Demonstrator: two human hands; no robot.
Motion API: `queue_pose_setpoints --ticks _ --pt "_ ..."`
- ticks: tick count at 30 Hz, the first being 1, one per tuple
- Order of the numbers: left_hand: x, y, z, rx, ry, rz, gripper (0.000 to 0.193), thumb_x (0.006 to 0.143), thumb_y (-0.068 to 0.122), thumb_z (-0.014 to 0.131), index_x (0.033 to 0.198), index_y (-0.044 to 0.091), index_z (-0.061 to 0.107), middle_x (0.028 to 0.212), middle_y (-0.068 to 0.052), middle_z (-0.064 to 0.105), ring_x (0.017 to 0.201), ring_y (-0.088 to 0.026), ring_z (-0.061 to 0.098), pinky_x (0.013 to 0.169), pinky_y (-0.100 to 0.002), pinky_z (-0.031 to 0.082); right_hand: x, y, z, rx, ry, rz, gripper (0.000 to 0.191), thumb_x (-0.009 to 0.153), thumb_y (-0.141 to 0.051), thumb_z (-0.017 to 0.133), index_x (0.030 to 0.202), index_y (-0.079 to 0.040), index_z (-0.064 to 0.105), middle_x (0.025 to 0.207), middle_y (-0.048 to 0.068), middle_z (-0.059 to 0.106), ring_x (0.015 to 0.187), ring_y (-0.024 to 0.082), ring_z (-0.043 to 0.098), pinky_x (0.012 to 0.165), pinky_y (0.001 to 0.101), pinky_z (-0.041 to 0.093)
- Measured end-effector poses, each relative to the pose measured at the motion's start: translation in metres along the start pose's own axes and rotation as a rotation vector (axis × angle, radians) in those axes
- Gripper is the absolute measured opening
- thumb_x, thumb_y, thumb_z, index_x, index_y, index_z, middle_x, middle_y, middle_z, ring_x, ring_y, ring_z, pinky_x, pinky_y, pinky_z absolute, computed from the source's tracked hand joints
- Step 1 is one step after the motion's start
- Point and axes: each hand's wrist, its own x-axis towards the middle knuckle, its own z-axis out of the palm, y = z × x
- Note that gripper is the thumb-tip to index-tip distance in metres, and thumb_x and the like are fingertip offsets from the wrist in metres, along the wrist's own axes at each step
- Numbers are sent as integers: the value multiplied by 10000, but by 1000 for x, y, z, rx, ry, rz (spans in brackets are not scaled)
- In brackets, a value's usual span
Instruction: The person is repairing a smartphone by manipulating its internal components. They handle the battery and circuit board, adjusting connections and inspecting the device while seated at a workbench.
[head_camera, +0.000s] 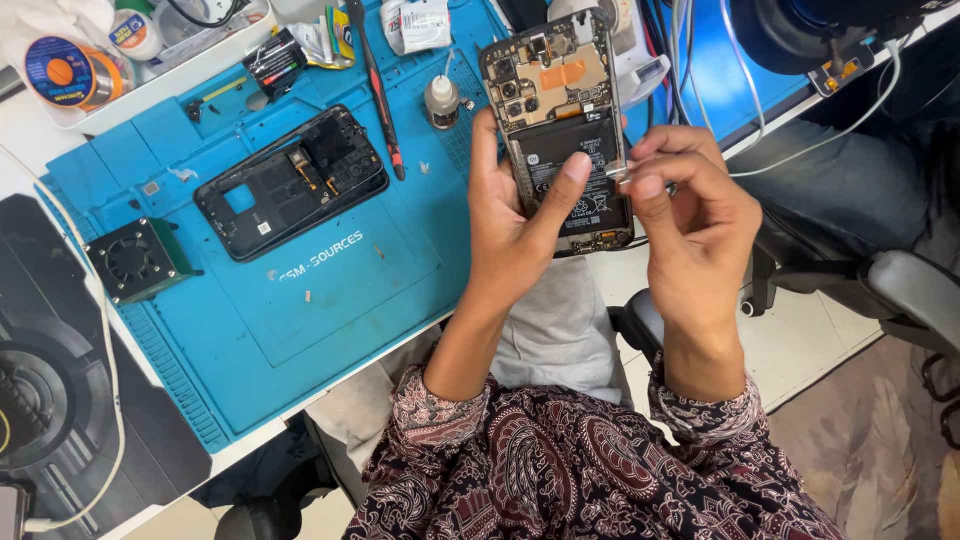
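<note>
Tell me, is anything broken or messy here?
The phone in the left hand has no back cover, so its battery and circuit boards show. The right hand pinches a small tool at its edge. A black frame lies askew on the blue mat, with tiny loose bits scattered nearby. Nothing looks spilled.

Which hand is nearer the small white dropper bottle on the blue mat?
Left. The left hand is just right of the dropper bottle; the right hand is farther right, beyond the opened phone.

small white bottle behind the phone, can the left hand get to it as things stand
Probably not yet: the left hand is gripping the opened phone. The small white bottle stands just beside it on the blue mat, nothing between.
</note>
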Motion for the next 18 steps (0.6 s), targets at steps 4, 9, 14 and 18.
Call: queue_pose_setpoints --ticks 4,9,14,18 --pt "0 2 3 68 74 31 664 1037 67 658 1524 103 207 1259 -145 667 1125 -159 680 1004 -295 555 1 1 -3 27 -21 -56 213 1130 -136 677 1012 35 629 1204 84 573 956 95 535 905 215 464" --pt "-5 6 -2 427 31 161 277 1101 165 667 1308 104 494 1186 -64 644 1085 -143 596 1036 -273 494 -1 2 -2 -76 -54 -84 224 1153 -117 680 1006 40 618 1197 84 555 1036 106 502 953 208 411" --pt "-10 5 -4 556 -7 79 173 1012 230 764 1027 72 694 1009 -23 704 992 -134 625 947 -253 490 -4 1 4 -73 -35 -32 142 1115 -80 687 1056 33 624 1182 76 532 1030 110 492 953 215 425" --pt "-10 3 -1 534 35 41 186 958 234 804 1000 83 703 949 -16 720 948 -123 648 908 -253 518 -8 -3 5 -123 -50 -80 154 1120 -70 696 1042 42 627 1192 69 520 1061 113 496 986 216 424"
